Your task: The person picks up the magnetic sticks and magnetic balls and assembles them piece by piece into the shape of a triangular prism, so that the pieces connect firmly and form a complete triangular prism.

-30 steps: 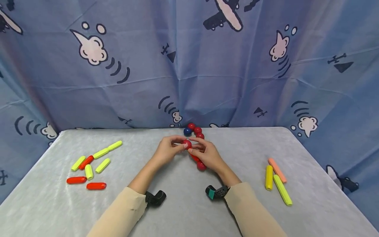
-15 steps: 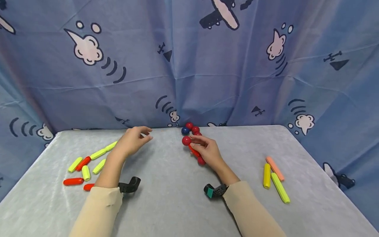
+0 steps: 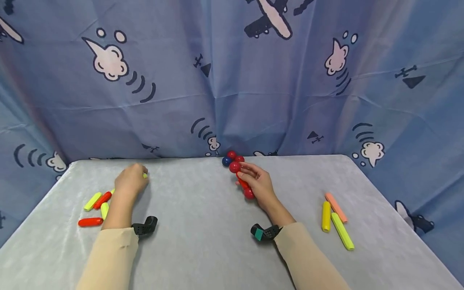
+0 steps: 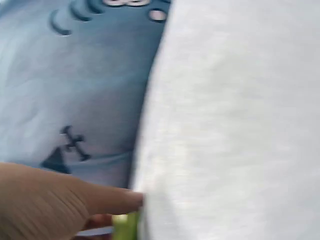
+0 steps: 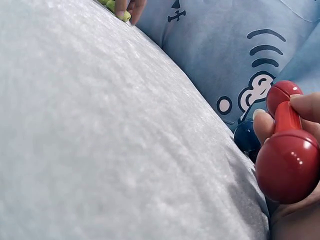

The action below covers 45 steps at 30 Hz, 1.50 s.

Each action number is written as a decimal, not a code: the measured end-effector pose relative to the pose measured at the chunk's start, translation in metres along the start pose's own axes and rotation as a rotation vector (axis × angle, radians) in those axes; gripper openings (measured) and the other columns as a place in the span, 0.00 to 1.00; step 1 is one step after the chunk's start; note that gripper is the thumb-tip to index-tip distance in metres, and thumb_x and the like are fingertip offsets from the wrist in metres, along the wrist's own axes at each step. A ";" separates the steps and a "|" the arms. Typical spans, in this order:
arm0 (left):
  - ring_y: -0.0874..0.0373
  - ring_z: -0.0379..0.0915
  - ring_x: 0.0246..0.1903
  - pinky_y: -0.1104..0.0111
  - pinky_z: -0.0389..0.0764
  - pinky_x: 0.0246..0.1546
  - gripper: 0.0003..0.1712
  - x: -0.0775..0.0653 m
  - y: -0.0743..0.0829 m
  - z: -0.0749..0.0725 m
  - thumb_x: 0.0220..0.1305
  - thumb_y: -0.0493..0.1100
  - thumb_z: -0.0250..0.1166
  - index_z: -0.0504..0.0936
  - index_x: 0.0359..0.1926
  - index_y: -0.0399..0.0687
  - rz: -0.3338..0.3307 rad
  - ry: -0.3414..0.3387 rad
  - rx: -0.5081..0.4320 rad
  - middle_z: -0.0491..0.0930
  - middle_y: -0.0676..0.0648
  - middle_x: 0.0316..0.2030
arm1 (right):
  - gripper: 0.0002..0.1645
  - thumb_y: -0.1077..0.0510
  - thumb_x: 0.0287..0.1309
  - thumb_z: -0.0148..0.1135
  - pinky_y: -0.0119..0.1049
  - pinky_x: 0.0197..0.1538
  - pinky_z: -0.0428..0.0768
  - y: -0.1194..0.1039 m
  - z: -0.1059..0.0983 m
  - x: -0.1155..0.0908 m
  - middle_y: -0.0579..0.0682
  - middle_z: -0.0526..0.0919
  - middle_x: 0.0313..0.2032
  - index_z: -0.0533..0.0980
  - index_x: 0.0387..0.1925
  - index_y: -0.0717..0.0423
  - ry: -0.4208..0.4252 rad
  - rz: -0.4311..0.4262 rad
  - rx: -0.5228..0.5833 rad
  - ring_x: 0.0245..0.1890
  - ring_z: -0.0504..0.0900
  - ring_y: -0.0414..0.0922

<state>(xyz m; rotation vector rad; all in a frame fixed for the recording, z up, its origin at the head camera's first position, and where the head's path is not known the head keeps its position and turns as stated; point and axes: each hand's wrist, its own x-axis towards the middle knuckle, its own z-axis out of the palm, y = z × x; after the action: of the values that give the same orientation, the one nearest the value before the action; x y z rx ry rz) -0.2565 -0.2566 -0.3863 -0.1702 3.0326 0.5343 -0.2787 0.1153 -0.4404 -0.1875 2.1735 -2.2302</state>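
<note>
My right hand (image 3: pixel 259 183) grips a short red rod (image 5: pixel 287 119) with its fingers and thumb. A glossy red ball (image 5: pixel 287 170) sits on one end of the rod and another red ball (image 5: pixel 281 94) on the other. At the table's far left, my left hand (image 3: pixel 129 179) pinches a yellow-green rod (image 3: pixel 145 175), mostly hidden under the fingers in the head view. The left wrist view shows a bit of this rod (image 4: pixel 125 227) below a fingertip. Just beyond the right hand lie a blue ball (image 3: pixel 226 161) and several red balls (image 3: pixel 231 154).
Beside my left forearm lie a red rod (image 3: pixel 90 222), another red rod (image 3: pixel 102 200) and yellow-green rods (image 3: pixel 92 201). At right are a yellow rod (image 3: pixel 326 216), an orange rod (image 3: pixel 336 207) and a longer yellow-green rod (image 3: pixel 342 231). A patterned curtain (image 3: pixel 174 100) hangs behind the table's far edge.
My left hand has let go of the red ball and moved left to the yellow-green rod. My right hand keeps the red rod with its balls and has shifted slightly right.
</note>
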 end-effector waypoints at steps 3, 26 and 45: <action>0.27 0.72 0.58 0.39 0.78 0.51 0.22 0.002 -0.002 0.005 0.65 0.35 0.56 0.80 0.59 0.33 -0.031 0.032 -0.018 0.75 0.26 0.61 | 0.25 0.61 0.65 0.65 0.33 0.37 0.87 -0.001 0.000 0.001 0.61 0.82 0.58 0.76 0.63 0.57 -0.005 -0.005 0.002 0.29 0.89 0.41; 0.27 0.69 0.60 0.40 0.70 0.62 0.23 0.012 -0.018 0.023 0.79 0.42 0.46 0.67 0.65 0.29 -0.057 0.209 -0.290 0.73 0.23 0.60 | 0.23 0.62 0.67 0.63 0.31 0.34 0.86 -0.001 -0.001 0.000 0.60 0.82 0.57 0.75 0.63 0.57 -0.012 0.009 0.005 0.28 0.89 0.40; 0.43 0.79 0.44 0.60 0.76 0.40 0.25 0.014 -0.008 0.023 0.77 0.51 0.54 0.72 0.65 0.39 0.011 0.241 -0.409 0.81 0.32 0.52 | 0.23 0.63 0.66 0.63 0.34 0.42 0.88 -0.001 0.000 0.001 0.60 0.82 0.58 0.76 0.62 0.59 -0.026 -0.010 -0.017 0.40 0.89 0.50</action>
<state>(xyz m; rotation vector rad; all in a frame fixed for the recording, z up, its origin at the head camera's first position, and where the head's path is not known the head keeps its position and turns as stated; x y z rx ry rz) -0.2681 -0.2578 -0.4121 -0.2518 3.1070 1.2137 -0.2800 0.1153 -0.4394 -0.2271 2.1832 -2.2023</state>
